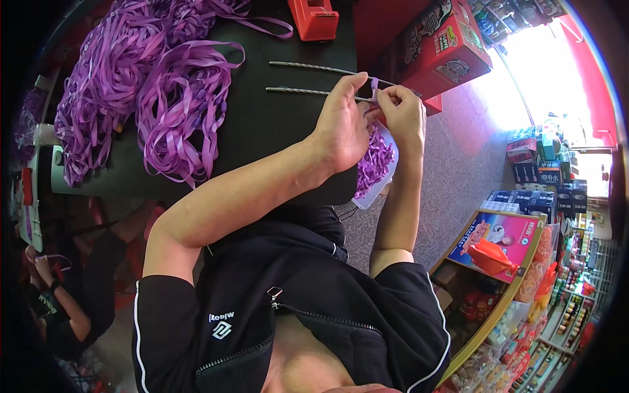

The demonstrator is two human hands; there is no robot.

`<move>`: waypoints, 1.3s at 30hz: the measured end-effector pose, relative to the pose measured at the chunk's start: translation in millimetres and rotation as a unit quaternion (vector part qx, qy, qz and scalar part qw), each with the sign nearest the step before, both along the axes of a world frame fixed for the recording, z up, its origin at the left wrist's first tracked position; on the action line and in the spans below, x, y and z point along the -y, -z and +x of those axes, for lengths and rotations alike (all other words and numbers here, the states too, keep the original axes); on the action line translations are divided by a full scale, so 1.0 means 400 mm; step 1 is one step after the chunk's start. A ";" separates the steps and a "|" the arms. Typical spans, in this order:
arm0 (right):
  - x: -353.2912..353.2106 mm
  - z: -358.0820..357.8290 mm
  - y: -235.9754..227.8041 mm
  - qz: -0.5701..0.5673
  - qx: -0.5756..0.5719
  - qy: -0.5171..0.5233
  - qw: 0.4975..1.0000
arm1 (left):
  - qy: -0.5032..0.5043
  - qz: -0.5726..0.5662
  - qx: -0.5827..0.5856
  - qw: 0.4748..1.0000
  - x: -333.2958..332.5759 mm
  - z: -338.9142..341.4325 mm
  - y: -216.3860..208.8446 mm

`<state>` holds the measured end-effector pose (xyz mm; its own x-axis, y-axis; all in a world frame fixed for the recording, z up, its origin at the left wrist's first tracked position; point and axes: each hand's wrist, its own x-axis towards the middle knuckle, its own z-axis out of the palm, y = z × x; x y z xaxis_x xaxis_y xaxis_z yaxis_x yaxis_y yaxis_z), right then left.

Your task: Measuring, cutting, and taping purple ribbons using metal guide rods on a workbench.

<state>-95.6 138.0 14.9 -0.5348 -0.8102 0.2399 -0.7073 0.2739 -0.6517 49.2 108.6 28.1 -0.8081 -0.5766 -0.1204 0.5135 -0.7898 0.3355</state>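
My left hand and my right hand meet over the right edge of a black table. Both pinch a small piece of purple ribbon between their fingertips. The lower of two twisted metal rods runs right up to my fingers; I cannot tell whether the ribbon is around it. The other rod lies parallel just beyond. Under my hands a white tray holds several cut purple ribbon pieces.
A big heap of loose purple ribbon covers the table's left side. A red tape dispenser stands at the far edge and a red carton beside it. Another person sits lower left. Shop shelves fill the right.
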 end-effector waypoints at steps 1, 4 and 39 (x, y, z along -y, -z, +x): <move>0.002 -0.013 0.002 0.019 0.054 -0.010 0.998 | -0.004 0.005 0.000 1.000 0.000 0.000 0.000; -0.007 -0.085 0.044 0.013 0.061 -0.038 0.997 | -0.008 0.008 0.014 1.000 -0.006 0.000 -0.012; 0.107 -0.199 0.026 0.127 0.481 -0.209 0.842 | 0.033 -0.834 0.521 0.178 0.098 0.187 -0.001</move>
<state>-175.1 95.4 4.3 -0.0377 -0.9355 -0.3514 0.0455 0.3497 -0.9358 123.8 69.2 28.7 -0.8596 -0.5061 0.0704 -0.5062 0.8622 0.0173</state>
